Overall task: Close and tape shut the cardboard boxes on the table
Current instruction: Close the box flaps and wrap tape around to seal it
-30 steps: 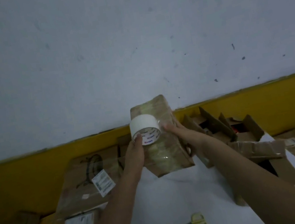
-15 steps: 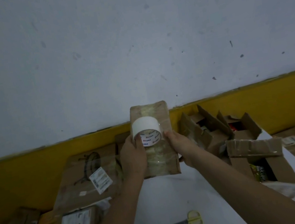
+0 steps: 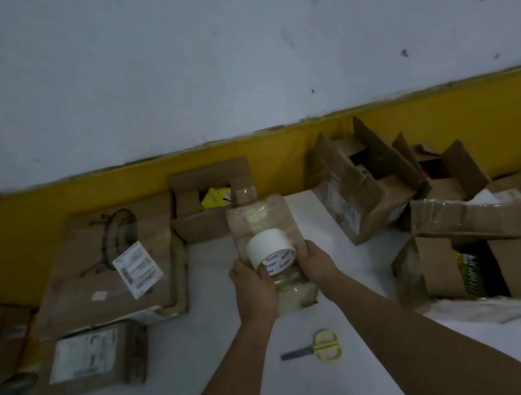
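Cardboard, brown and wrapped in shiny clear tape, is filling the middle of the view: a small box (image 3: 262,225), closed, is being held in both hands just beyond the scissors (image 3: 317,347). The left hand (image 3: 254,290) is curling round the box's left edge and holding a white tape roll (image 3: 268,248) against the box's upper face. The right hand (image 3: 317,262) is gripping the box's right edge, with its fingers wrapping underneath out of sight. The roll is sitting between the two hands, touching the left one and just beside the right one, its printed inner ring facing the camera. Whether the box's near end is resting on the table (image 3: 197,382) or hanging above it cannot be told.

The scissors, yellow-handled with blades closed, are lying flat on the white-covered table between the two forearms, blades pointing left. Left of the scissors, a sealed box (image 3: 95,355) with a white label is resting on the table. Beyond the scissors to the left, a large flat box (image 3: 96,261) is lying with a paper slip on it. Straight beyond the scissors, past the held box, an open box (image 3: 214,198) is showing something yellow inside. Right of the scissors, a second open box (image 3: 473,267) is standing with its flaps apart. Beyond the scissors to the right, further open boxes (image 3: 365,189) are leaning near the white and yellow wall (image 3: 225,46).
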Demonstrator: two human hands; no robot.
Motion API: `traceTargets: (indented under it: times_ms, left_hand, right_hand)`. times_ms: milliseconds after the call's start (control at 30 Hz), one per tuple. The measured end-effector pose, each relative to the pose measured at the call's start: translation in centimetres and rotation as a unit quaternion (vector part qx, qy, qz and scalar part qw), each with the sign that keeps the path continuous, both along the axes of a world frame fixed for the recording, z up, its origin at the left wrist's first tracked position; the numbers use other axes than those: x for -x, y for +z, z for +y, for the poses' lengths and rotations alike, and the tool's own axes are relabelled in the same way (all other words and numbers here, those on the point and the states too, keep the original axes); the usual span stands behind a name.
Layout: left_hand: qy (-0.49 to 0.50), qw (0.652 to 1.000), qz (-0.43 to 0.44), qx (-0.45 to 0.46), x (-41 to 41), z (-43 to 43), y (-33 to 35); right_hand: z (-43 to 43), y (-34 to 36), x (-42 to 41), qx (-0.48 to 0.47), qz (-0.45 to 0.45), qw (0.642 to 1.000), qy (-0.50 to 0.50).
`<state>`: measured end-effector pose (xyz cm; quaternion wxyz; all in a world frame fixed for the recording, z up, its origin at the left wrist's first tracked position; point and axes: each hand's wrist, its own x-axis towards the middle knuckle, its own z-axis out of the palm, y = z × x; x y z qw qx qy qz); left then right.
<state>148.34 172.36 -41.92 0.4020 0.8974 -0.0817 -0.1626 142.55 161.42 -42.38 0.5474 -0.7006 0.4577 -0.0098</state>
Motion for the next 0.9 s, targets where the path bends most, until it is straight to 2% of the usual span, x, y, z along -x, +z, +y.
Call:
traceTargets:
  times_ms: [167, 233, 300, 433, 467, 533, 633, 700, 800, 900]
  left_hand:
    - [-0.072, 0.994, -0.034, -0.076, -1.0, 0.8, 0.4]
    - [-0.149, 0.973, -0.116, -0.135, -2.5, 2.2, 1.8]
    - [-0.179, 0.947, -0.204, -0.17, -4.7, 4.3, 2.6]
    - [-0.203, 0.914, -0.227, -0.269, -6.9, 8.1, 1.9]
    - [-0.197, 0.915, -0.226, -0.269, -6.5, 8.4, 1.8]
    - [-0.183, 0.927, -0.226, -0.235, -6.2, 8.4, 1.1]
    - [-0.188, 0.914, -0.29, -0.213, -6.7, 8.8, -0.9]
    - [-0.199, 0.918, -0.28, -0.198, -6.4, 9.0, -1.8]
    - [-0.16, 0.965, -0.165, -0.129, -5.8, 8.4, -3.7]
    - [-0.084, 0.991, -0.102, 0.015, -5.1, 6.7, -4.7]
  right_hand:
    - [0.1, -2.3, -0.6, 0.013, -0.007, 1.0, -0.004]
    - [0.3, -2.2, -0.5, 0.018, -0.02, 1.0, -0.01]
    - [0.3, -1.9, -0.4, 0.025, -0.015, 1.0, 0.002]
    - [0.0, -2.0, -0.5, 0.019, 0.002, 1.0, 0.019]
    - [-0.1, -2.3, -0.6, 0.022, 0.001, 1.0, 0.022]
    - [-0.4, -2.9, -0.5, 0.024, -0.001, 1.0, 0.013]
    - [-1.3, -3.7, -0.2, 0.011, -0.001, 1.0, -0.009]
    - [-1.8, -3.9, 0.0, 0.0, -0.011, 1.0, -0.006]
    - [-2.4, -4.5, 0.1, -0.026, -0.029, 0.999, 0.005]
    - [-3.7, -4.7, 0.6, -0.077, -0.058, 0.995, -0.016]
